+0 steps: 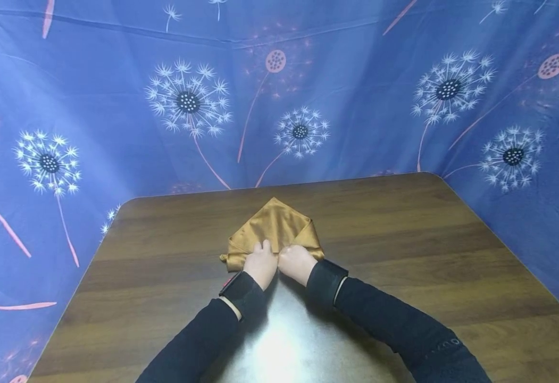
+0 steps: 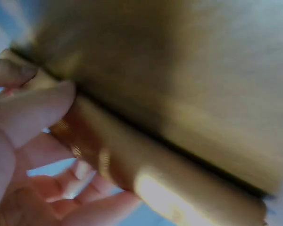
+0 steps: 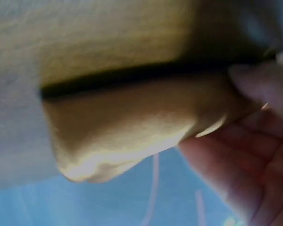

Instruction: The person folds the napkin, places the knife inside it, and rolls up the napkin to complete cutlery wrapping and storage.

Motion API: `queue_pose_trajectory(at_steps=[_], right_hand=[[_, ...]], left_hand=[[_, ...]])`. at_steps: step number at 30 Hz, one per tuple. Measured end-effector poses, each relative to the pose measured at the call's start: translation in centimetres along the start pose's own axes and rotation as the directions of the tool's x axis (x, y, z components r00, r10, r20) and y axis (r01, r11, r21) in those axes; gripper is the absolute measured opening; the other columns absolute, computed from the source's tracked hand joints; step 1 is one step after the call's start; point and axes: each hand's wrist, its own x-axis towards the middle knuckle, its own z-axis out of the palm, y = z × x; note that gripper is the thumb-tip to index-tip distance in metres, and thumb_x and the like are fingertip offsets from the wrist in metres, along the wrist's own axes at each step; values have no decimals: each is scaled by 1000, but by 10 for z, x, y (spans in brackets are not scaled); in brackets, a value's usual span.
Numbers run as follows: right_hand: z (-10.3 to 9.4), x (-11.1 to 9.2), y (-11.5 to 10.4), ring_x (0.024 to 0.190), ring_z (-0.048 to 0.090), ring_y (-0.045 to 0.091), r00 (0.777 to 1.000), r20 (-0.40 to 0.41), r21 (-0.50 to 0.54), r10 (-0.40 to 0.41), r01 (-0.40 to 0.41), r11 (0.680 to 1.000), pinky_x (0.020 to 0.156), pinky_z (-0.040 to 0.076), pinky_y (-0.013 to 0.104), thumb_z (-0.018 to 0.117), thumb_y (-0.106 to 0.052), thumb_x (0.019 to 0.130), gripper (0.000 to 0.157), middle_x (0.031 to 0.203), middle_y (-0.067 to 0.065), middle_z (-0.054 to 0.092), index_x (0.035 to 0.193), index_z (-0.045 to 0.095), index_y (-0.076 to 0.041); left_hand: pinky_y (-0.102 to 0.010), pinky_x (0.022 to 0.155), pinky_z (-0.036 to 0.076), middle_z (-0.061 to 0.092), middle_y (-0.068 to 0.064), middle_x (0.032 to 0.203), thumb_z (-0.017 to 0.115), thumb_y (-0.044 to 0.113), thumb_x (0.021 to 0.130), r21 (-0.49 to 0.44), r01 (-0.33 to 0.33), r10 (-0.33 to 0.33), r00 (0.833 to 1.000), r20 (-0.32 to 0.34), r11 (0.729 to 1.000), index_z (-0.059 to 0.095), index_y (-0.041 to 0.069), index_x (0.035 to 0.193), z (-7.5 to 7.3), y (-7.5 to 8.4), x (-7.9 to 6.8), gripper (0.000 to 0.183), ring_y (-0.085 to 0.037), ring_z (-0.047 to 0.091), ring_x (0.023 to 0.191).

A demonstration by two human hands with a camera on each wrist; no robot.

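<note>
A golden-brown satin cloth [image 1: 273,223] lies folded on the table, one corner pointing to the far side and its near edge rolled into a thick band. My left hand [image 1: 261,264] grips the middle of that band, thumb on the near side and fingers over the top. Close beside it, my right hand [image 1: 297,263] pinches the same edge. In the left wrist view the rolled edge [image 2: 146,141] runs out from under the thumb, blurred. The right wrist view has the other end of the roll [image 3: 118,117] beyond my thumb; some fingertips are hidden.
Brown wooden table [image 1: 403,229] spreads around the cloth, with a bright glare patch near the front. A blue curtain [image 1: 356,80] printed with dandelions hangs behind and along both sides. Each wrist wears a black strap [image 1: 326,282].
</note>
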Motion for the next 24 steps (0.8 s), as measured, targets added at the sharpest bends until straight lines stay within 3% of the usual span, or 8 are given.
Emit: queue_pose_trajectory(at_steps=[1,4,8,10,13,17,20,24], right_hand=[[-7,1,2,49,50,11,998,60,18,1,-2,1000,40,41,26,59,-12,73,18,55,-3,52,56,54,-18],[11,-2,5,49,50,11,996,88,17,-24,22,1000,38,39,28,51,-12,77,22,55,-4,52,57,52,-22],[5,-7,-4,46,51,15,999,-30,-60,28,-30,998,36,39,27,50,-10,74,18,54,2,53,59,56,-15],[-21,-5,-10,50,56,21,997,-23,-132,75,-78,988,38,43,29,51,-9,75,14,60,9,58,68,63,-5],[2,-6,-17,51,55,26,996,-29,-200,81,-85,976,39,43,33,43,-5,79,22,61,14,57,68,61,1],[46,-5,-12,47,47,16,999,-18,-102,27,-29,994,37,37,31,37,-6,83,30,54,2,48,57,51,-13],[16,0,1,46,46,10,1000,-24,-33,-14,13,999,37,37,27,50,-11,77,24,52,-4,47,54,48,-20],[-47,2,9,46,47,6,999,-2,-3,-32,32,999,40,38,20,63,-15,67,21,51,-6,48,52,49,-19]], left_hand=[[-25,34,40,43,-7,70,54,9,76,15,-21,21,999,-39,1000,63,8,63,-1,-1,-1,16,-18,47,61],[-25,35,41,45,-6,65,53,8,74,54,-100,105,990,-99,994,62,9,62,-2,-3,-2,15,-17,48,57],[-25,36,41,46,-5,62,52,7,74,88,-186,196,973,-119,979,60,10,60,-4,-4,-5,17,-15,49,55],[-24,34,40,45,-6,63,50,7,74,100,-199,211,969,-127,975,61,9,59,-6,-4,-7,19,-15,49,55],[-24,33,39,44,-6,64,51,8,74,98,-189,200,973,-119,977,61,8,60,-6,-5,-7,17,-16,49,57],[-24,34,40,44,-7,68,54,9,74,70,-149,155,984,-93,986,63,8,62,-3,-7,-5,15,-17,49,61],[-24,34,40,44,-8,70,54,9,74,49,-149,154,983,-104,988,63,9,63,-1,-8,-5,14,-18,48,62],[-23,34,39,46,-6,67,50,8,76,95,-216,228,962,-148,972,63,10,64,0,-7,-8,18,-16,48,58]])
